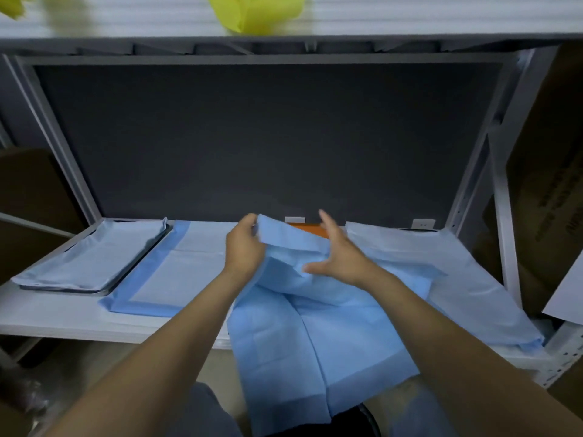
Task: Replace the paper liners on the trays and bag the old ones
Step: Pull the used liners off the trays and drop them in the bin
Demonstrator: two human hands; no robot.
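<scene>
My left hand [244,247] pinches the top edge of a crumpled blue paper liner [315,335] that drapes over the shelf's front edge. My right hand [339,258] is spread against the liner's right side, fingers apart. An orange tray [307,229] peeks out behind the liner, mostly hidden. At the left, a metal tray [138,264] carries a pale blue liner [91,257]. A flat liner with a darker blue border [176,266] lies beside that tray. More pale liners [441,269] cover the shelf's right part.
The white shelf board [47,313] sits in a grey metal rack with uprights [501,197] at both sides and a dark back panel. Cardboard boxes [542,171] stand at the right and left. A yellow bag [255,11] hangs above the upper shelf.
</scene>
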